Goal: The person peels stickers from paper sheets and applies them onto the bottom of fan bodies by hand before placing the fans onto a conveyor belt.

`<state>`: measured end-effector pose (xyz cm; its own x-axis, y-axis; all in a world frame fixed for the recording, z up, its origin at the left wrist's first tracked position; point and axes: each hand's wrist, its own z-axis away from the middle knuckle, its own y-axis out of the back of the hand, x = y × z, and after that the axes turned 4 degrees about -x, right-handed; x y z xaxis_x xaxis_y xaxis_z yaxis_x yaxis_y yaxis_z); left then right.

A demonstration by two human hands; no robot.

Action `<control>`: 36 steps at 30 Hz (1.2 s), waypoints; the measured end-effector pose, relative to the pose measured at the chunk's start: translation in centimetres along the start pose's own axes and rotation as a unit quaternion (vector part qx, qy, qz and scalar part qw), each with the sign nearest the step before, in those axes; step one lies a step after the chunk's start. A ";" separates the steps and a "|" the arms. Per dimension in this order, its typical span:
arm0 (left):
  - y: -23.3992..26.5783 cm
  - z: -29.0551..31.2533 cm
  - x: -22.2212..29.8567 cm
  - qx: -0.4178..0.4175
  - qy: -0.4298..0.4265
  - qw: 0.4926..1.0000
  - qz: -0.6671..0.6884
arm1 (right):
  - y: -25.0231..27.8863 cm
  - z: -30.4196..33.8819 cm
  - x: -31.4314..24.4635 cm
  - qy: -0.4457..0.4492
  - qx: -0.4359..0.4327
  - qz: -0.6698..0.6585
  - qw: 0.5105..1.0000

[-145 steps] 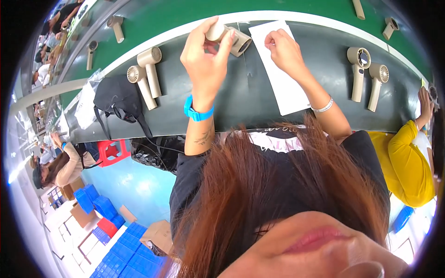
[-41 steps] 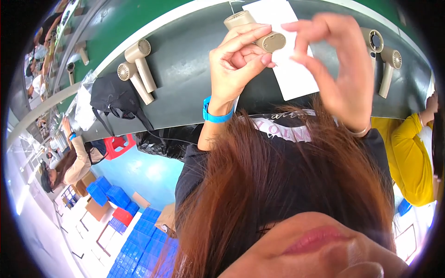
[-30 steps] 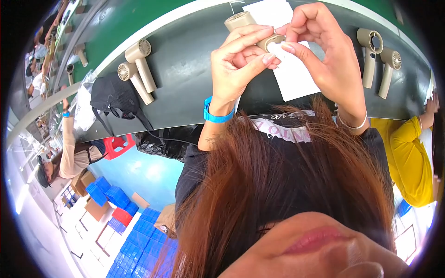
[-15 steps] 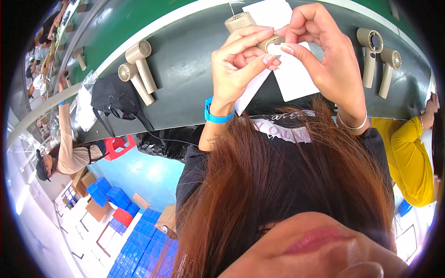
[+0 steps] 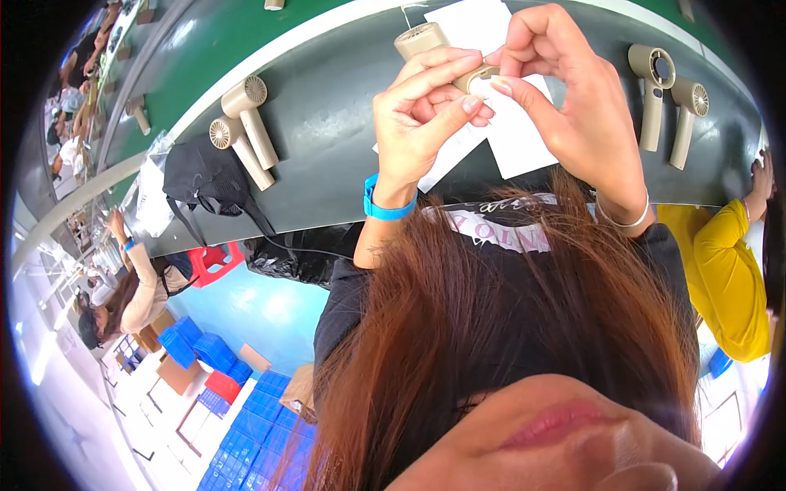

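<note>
A beige handheld fan [image 5: 419, 39] is in my left hand [image 5: 430, 114], which wraps its fingers round the handle. The fan's round head shows beyond my fingers, and the handle's end points toward my right hand. My right hand [image 5: 569, 102] is closed in a pinch at that end, its thumb tip beside the opening there. Whatever sits between its fingertips is too small to make out. White paper sheets [image 5: 524, 147] lie on the dark table [image 5: 327, 123] under and around both hands.
Left on the table, two beige fans [image 5: 246, 98] lie beside a black bag [image 5: 205, 172] and clear plastic. Two more fans [image 5: 655, 74] lie to the right. A co-worker in yellow [image 5: 729, 278] is at the right, another person [image 5: 139, 286] at the left. Blue crates [image 5: 262, 409] stand behind.
Both hands keep nearly the same hold, with only slight finger shifts at the handle's end. The person at the left has lowered their raised arm.
</note>
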<state>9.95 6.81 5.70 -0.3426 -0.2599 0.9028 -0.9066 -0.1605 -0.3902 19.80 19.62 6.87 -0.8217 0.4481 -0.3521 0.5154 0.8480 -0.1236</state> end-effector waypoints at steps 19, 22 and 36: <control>-1.2 0.1 0.2 0.039 -0.011 0.998 -0.042 | -1.2 -5.4 -8.1 -0.493 -0.171 0.347 0.780; -1.9 -0.1 -0.1 0.040 -0.016 0.998 -0.034 | -1.0 -5.1 -8.6 -0.461 -0.177 0.391 0.777; -2.2 0.3 -0.1 0.049 -0.005 0.998 -0.048 | -2.3 -6.6 -8.8 -0.444 -0.254 0.483 0.710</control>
<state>12.09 6.96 6.39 -0.2531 -0.2477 0.9352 -0.9064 -0.2773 -0.3188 24.23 15.61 16.36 0.4509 0.7262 -0.5189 0.3942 0.3595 0.8458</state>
